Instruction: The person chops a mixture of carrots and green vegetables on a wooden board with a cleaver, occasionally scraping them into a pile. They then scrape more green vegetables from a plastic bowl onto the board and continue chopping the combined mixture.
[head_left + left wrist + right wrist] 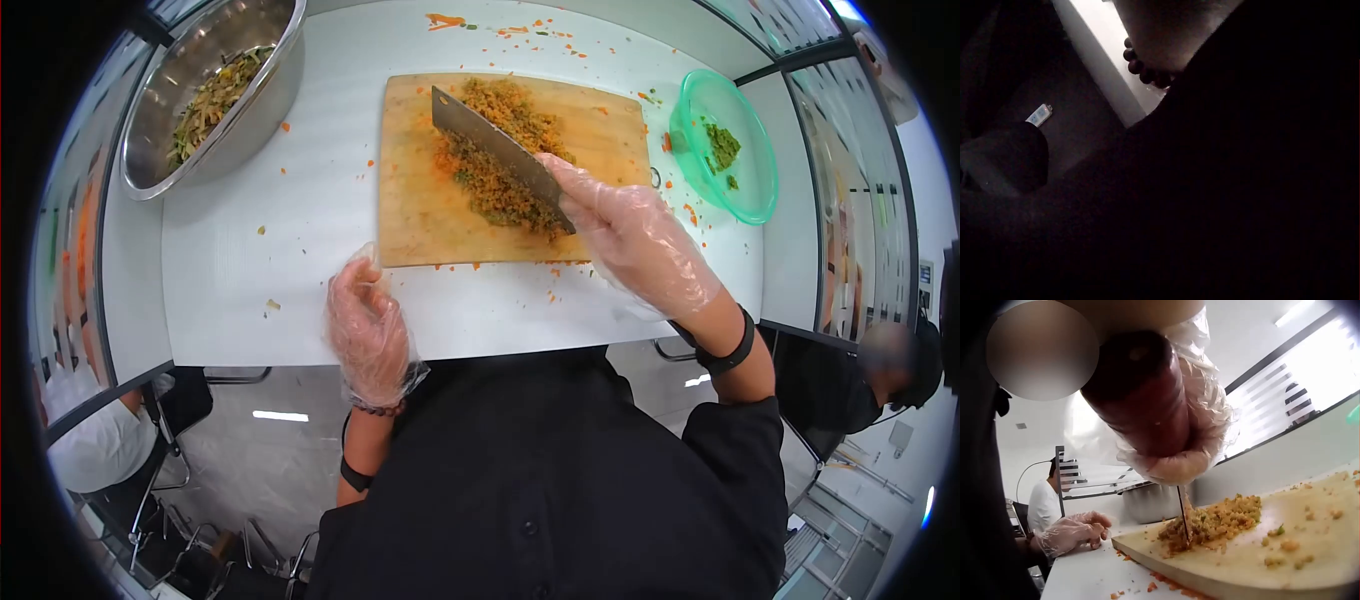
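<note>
My right hand [640,240], in a clear plastic glove, grips a cleaver [500,150] by its handle. The right wrist view shows the thick reddish-brown handle end [1147,394] and the blade [1184,515] edge-down in the chopped vegetables. That orange and green mince [500,190] lies in a heap on a wooden cutting board [420,230], on both sides of the blade. My left hand [370,325], gloved too, rests by the table's front edge, left of the board, its fingers loosely curled around nothing. The left wrist view is mostly dark; a beaded bracelet [1138,69] shows there.
At the back left a steel bowl [215,150] holds shredded vegetables. A green plastic basket [765,190] with some chopped greens [722,148] stands right of the board. Orange scraps [515,30] are scattered over the white table [250,290]. Low partitions enclose the table; other people sit beyond them.
</note>
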